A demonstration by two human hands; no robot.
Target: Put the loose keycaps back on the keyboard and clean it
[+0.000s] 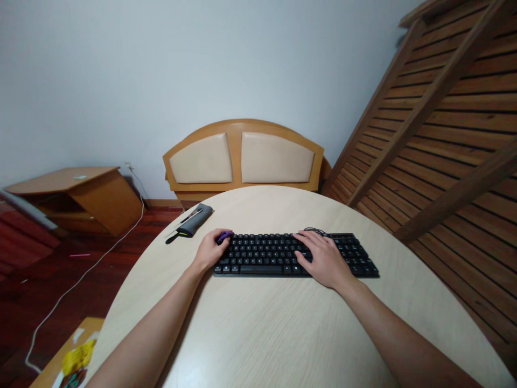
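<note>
A black keyboard (pixel 262 253) lies flat on the pale round table (pixel 250 318), its number pad to the right. At its upper left corner my left hand (pixel 210 249) is closed around a small purple object (pixel 224 236); most of it is hidden by the fingers, so its kind does not show. My right hand (pixel 323 257) rests over the right part of the keys with fingers stretched and spread, thumb apart, holding nothing. Behind the right fingers, a dark coiled cable (pixel 315 230) shows at the keyboard's back edge.
Left of the keyboard lies a grey pouch (pixel 198 216) with thin white-and-dark items on it. Beyond the table stand a padded headboard (pixel 244 156) and a low wooden cabinet (pixel 81 196). Wooden slats (pixel 436 145) lean at right. A white cord (pixel 92 267) crosses the floor.
</note>
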